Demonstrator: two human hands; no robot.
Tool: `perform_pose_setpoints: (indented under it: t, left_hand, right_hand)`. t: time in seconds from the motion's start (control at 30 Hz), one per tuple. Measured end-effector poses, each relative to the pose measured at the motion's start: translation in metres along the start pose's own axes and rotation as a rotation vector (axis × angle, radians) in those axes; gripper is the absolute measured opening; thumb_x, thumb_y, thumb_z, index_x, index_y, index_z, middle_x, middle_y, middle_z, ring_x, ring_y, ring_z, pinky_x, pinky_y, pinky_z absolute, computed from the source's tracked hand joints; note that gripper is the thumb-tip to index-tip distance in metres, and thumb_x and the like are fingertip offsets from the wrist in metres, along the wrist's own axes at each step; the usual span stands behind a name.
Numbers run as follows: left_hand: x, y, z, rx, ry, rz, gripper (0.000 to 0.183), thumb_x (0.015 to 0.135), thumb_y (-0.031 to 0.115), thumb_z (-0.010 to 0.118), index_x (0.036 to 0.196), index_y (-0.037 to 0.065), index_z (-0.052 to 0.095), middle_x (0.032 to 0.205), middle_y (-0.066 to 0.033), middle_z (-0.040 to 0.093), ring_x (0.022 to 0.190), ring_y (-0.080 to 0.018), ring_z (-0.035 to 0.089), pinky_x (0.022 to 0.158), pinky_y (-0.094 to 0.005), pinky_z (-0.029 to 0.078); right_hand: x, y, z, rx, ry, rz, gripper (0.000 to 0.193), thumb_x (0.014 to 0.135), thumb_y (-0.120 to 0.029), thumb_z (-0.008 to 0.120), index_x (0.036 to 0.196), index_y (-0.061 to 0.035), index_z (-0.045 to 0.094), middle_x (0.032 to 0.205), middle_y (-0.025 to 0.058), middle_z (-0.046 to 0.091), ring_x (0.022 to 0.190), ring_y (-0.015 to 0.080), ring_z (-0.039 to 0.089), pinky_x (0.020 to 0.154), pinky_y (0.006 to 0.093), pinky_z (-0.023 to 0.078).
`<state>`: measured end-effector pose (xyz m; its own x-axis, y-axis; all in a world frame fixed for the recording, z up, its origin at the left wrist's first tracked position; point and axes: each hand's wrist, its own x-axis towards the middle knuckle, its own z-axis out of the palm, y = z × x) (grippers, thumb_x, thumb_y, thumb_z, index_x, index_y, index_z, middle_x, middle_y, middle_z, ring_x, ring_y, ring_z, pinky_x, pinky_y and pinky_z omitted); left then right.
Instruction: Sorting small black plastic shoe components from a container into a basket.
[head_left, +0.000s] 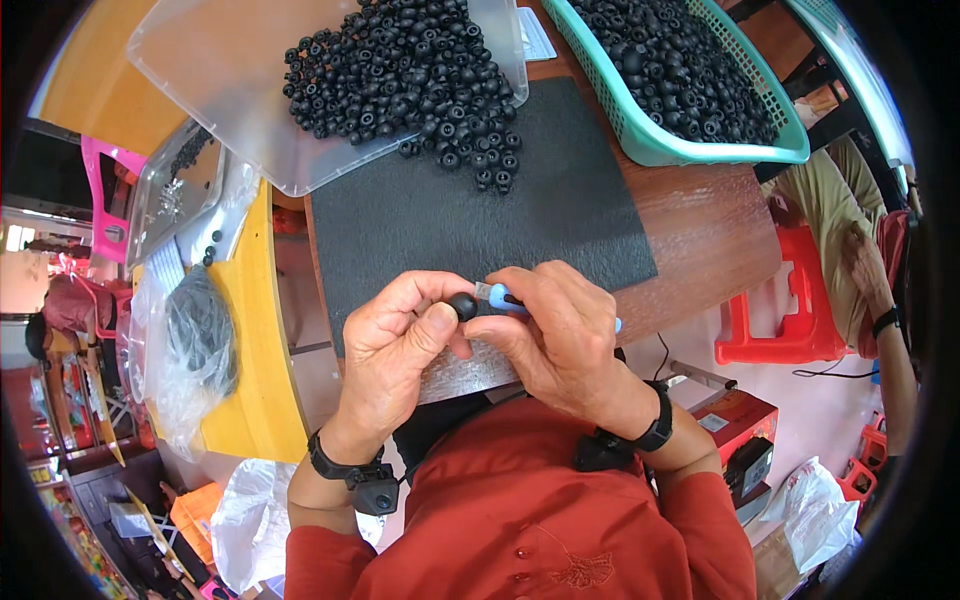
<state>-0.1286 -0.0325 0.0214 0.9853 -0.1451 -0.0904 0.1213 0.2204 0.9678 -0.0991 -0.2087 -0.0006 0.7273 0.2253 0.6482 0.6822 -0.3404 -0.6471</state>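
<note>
Near the table's front edge, my left hand pinches a small round black rubber-like piece between thumb and fingers. My right hand is closed round a blue-handled cutter knife. Its short pale blade end points left, right beside the black piece; whether it touches cannot be made out. Both hands are just over the near edge of a black mat. Beyond them, many like black pieces spill from a tipped clear plastic bin onto the mat.
A turquoise basket full of black pieces stands at the back right. On the yellow table at left lie a bag of dark pieces and a clear tray. Another person's arm and a red stool are at right.
</note>
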Motion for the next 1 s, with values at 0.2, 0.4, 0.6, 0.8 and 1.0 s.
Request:
perform_pose_setpoints:
  t: [0.2,0.4,0.6,0.8,1.0]
  left_hand:
    - [-0.006,0.0,0.008,-0.017,0.014,-0.006,0.034,0.097,0.024,0.063,0.113,-0.006,0.059,0.1,-0.008,0.066,0.076,-0.0104,0.061,0.071,-0.0224,0.051]
    - [-0.007,-0.002,0.013,-0.023,0.053,-0.006,0.036,0.095,0.025,0.065,0.112,-0.006,0.058,0.099,-0.0085,0.065,0.074,-0.0115,0.06,0.068,-0.0229,0.051]
    - [-0.012,-0.009,0.013,0.043,0.074,0.043,0.035,0.096,0.024,0.064,0.112,-0.007,0.058,0.096,-0.0074,0.064,0.071,-0.009,0.058,0.065,-0.0201,0.048]
    - [-0.013,-0.021,0.014,0.009,0.108,0.057,0.03,0.1,0.023,0.06,0.111,-0.004,0.06,0.091,-0.0021,0.062,0.069,-0.0045,0.054,0.063,-0.0168,0.044]
    - [-0.006,-0.019,0.017,-0.09,0.1,0.048,0.029,0.099,0.021,0.061,0.111,-0.005,0.06,0.095,-0.0041,0.064,0.072,-0.007,0.057,0.066,-0.0188,0.048]
  right_hand:
    - [-0.006,0.0,0.005,0.002,0.023,-0.022,0.032,0.078,-0.018,0.079,0.095,0.0014,0.061,0.069,0.0091,0.054,0.059,0.0254,0.055,0.052,0.0357,0.044]
    - [-0.007,-0.001,0.007,-0.052,0.047,-0.057,0.028,0.081,-0.018,0.076,0.094,0.0016,0.061,0.069,0.0085,0.053,0.058,0.0249,0.054,0.051,0.0355,0.043]
    - [-0.009,-0.002,0.005,-0.093,0.021,-0.079,0.026,0.081,-0.017,0.075,0.091,0.0011,0.061,0.067,0.0078,0.05,0.056,0.0241,0.052,0.049,0.0346,0.043]
    - [-0.017,0.0,0.01,-0.192,-0.025,-0.116,0.024,0.08,-0.017,0.075,0.089,0.0004,0.06,0.064,0.0071,0.047,0.054,0.0234,0.052,0.047,0.0346,0.042]
    - [-0.018,0.011,0.013,-0.076,0.033,-0.075,0.025,0.081,-0.018,0.075,0.09,0.0002,0.061,0.066,0.0072,0.049,0.055,0.0227,0.053,0.048,0.0344,0.042]
